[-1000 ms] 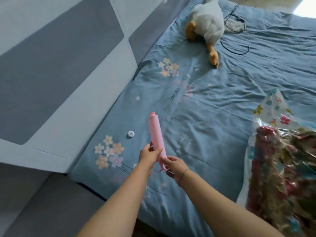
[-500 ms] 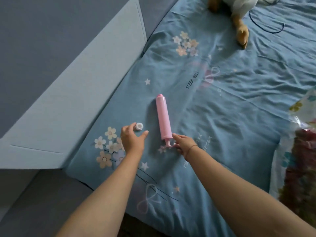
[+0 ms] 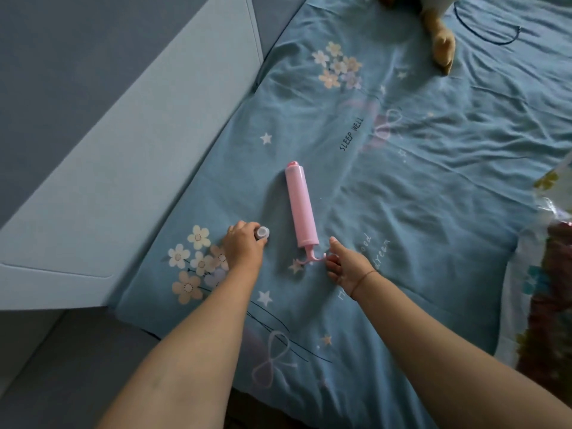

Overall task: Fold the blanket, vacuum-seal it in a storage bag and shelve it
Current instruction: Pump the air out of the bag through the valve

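Note:
A pink hand pump [image 3: 301, 207] lies flat on the blue bed sheet [image 3: 433, 196], handle end toward me. My right hand [image 3: 346, 264] rests just right of the pump's handle, fingers loosely bent, apart from it or barely touching. My left hand [image 3: 243, 246] pinches a small white valve cap [image 3: 262, 233] on the sheet to the pump's left. At the right edge lies the clear flowered storage bag [image 3: 544, 274] with the dark patterned blanket [image 3: 554, 329] inside, only partly in view.
A grey and pale-blue padded headboard [image 3: 123, 150] runs along the left of the bed. At the top, a plush toy's orange foot [image 3: 444, 48] and a dark cable [image 3: 489, 32] lie on the sheet.
The pump went from held upright in both hands to lying on the sheet. My right hand let go of its handle. My left hand moved left and closed on the white cap.

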